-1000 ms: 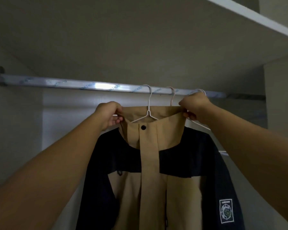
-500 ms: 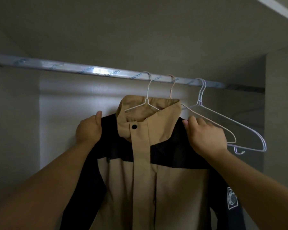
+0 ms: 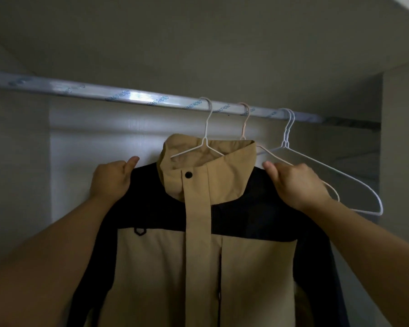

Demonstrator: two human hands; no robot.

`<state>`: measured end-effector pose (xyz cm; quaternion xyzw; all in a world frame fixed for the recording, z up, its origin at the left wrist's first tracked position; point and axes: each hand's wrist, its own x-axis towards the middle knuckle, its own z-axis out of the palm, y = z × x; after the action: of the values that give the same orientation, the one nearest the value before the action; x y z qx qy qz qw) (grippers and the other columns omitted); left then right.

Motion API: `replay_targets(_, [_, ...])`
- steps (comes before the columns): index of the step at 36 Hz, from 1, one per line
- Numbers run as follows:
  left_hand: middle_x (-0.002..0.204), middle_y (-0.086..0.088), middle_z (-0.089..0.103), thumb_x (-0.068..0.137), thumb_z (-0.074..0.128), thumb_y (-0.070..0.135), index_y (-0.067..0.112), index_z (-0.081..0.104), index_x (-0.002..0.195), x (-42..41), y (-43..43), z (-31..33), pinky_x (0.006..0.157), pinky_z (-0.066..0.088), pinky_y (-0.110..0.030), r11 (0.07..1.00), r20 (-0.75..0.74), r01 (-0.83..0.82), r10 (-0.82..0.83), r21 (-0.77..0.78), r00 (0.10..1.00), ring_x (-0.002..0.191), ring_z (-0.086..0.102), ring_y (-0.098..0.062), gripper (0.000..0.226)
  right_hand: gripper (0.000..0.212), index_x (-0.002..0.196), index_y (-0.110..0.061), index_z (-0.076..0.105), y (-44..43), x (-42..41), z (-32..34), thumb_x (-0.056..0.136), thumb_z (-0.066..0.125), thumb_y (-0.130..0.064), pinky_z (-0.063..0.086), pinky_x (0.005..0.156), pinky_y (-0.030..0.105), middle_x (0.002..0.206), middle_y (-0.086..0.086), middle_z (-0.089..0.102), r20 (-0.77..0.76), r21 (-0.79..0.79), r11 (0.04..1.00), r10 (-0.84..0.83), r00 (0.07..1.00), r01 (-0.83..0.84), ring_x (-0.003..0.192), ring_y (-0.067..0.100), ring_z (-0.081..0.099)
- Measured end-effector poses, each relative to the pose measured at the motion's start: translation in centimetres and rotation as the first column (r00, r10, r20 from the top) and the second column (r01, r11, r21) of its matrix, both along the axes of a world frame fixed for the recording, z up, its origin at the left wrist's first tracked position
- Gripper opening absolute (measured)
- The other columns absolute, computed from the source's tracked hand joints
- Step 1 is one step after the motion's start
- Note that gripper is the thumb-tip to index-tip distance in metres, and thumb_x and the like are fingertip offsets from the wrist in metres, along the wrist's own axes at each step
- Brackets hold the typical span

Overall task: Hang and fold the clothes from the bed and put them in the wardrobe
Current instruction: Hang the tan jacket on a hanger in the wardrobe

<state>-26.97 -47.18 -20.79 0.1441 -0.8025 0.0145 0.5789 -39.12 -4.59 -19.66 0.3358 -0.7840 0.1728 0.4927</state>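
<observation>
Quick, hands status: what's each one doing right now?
Left hand: grips the jacket at its shoulder.
Right hand: grips the jacket's other shoulder.

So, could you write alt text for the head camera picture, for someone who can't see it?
A tan and dark jacket hangs on a white wire hanger from a wardrobe rail, while the person's left hand and right hand grip its shoulders. Empty wire hangers hang on the same rail to the right.
</observation>
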Motion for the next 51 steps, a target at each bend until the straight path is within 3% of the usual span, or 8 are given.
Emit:
replay_targets(13, [0.079, -0.010, 0.068, 0.105, 0.029, 0.051, 0.011, 0.067, 0.082, 1.1, 3.2, 2.1, 0.068, 0.049, -0.038, 0.985, 0.011, 0.033, -0.035, 0.169, 0.999, 0.075, 0.062, -0.033, 0.060, 0.067, 0.071, -0.024, 0.055, 0.3, 0.9, 1.0, 0.090, 0.014, -0.074, 0.037, 0.057, 0.035, 0.061, -0.004, 0.055, 0.109, 0.092, 0.984, 0.143, 0.984, -0.154, 0.059, 0.018, 0.054])
replay_targets(19, [0.089, -0.008, 0.071, 0.101, 0.052, 0.023, 0.020, 0.065, 0.084, 0.0, 8.9, 3.0, 0.078, 0.049, -0.035, 0.835, -0.067, 0.439, -0.444, 0.333, 0.894, 0.086, 0.065, -0.023, 0.020, 0.062, 0.080, -0.024, 0.062, 0.8, 3.2, 1.1, 0.092, 0.025, -0.072, 0.052, 0.065, 0.040, 0.066, -0.002, 0.063, 0.166, 0.153, 0.970, 0.165, 0.972, -0.191, 0.064, 0.015, 0.060])
replay_targets(27, [0.096, -0.014, 0.071, 0.098, 0.046, 0.023, 0.011, 0.067, 0.075, 1.8, 10.7, 5.9, 0.080, 0.050, -0.038, 0.680, -0.213, 0.376, -0.314, 0.629, 0.925, 0.090, 0.063, -0.031, 0.034, 0.040, 0.084, -0.018, 0.069, 0.0, 7.7, 1.2, 0.098, 0.051, -0.051, 0.049, 0.071, 0.034, 0.078, -0.001, 0.067, 0.342, 0.055, 0.942, 0.293, 0.893, -0.330, 0.076, 0.015, 0.061])
replay_targets(31, [0.093, -0.004, 0.071, 0.098, 0.042, 0.038, 0.021, 0.064, 0.077, 3.4, 13.3, 7.9, 0.079, 0.051, -0.036, 0.756, -0.283, 0.371, -0.253, 0.539, 0.925, 0.089, 0.064, -0.027, 0.034, 0.032, 0.094, -0.019, 0.071, -0.3, 9.2, 1.0, 0.098, 0.055, -0.046, 0.050, 0.074, 0.033, 0.089, -0.001, 0.069, 0.535, -0.060, 0.937, 0.321, 0.781, -0.344, 0.084, 0.017, 0.064])
replay_targets(36, [0.087, 0.011, 0.066, 0.092, 0.057, 0.043, 0.026, 0.065, 0.088, 3.8, 19.3, 9.0, 0.070, 0.045, -0.029, 0.929, 0.040, 0.331, -0.342, 0.166, 0.939, 0.083, 0.062, -0.013, 0.019, 0.017, 0.093, -0.009, 0.074, -0.7, 10.6, 0.8, 0.096, 0.063, -0.022, 0.061, 0.083, 0.043, 0.088, 0.010, 0.076, 0.770, -0.317, 0.870, 0.468, 0.433, -0.377, 0.080, 0.025, 0.074])
replay_targets(41, [0.121, 0.001, 0.060, 0.087, 0.063, 0.054, 0.024, 0.056, 0.123, 2.5, 22.7, 10.0, 0.083, 0.042, -0.028, 0.947, 0.230, 0.259, -0.299, 0.188, 0.926, 0.107, 0.058, -0.019, 0.047, 0.022, 0.101, 0.004, 0.069, -2.2, 14.4, 0.6, 0.087, 0.054, 0.009, 0.061, 0.079, 0.051, 0.095, 0.025, 0.073, 0.775, -0.552, 0.757, 0.620, 0.118, -0.350, 0.084, 0.038, 0.074])
replay_targets(47, [0.123, -0.007, 0.055, 0.087, 0.069, 0.034, 0.025, 0.055, 0.115, 2.9, 22.9, 11.7, 0.080, 0.044, -0.031, 0.965, 0.219, 0.095, -0.150, 0.245, 0.964, 0.104, 0.058, -0.027, 0.032, 0.031, 0.097, -0.003, 0.066, -6.0, 18.0, -0.2, 0.074, 0.047, 0.007, 0.063, 0.072, 0.048, 0.094, 0.023, 0.069, 0.715, -0.613, 0.688, 0.692, 0.097, -0.387, 0.085, 0.040, 0.070])
replay_targets(51, [0.141, -0.006, 0.055, 0.091, 0.070, 0.021, 0.022, 0.063, 0.128, 4.0, 21.6, 12.4, 0.107, 0.045, -0.034, 0.920, 0.317, 0.116, -0.244, 0.373, 0.917, 0.126, 0.054, -0.026, 0.038, 0.032, 0.103, -0.019, 0.061, -8.3, 20.2, -0.3, 0.075, 0.051, -0.010, 0.061, 0.078, 0.048, 0.097, 0.010, 0.068, 0.687, -0.578, 0.692, 0.699, 0.200, -0.432, 0.089, 0.033, 0.068])
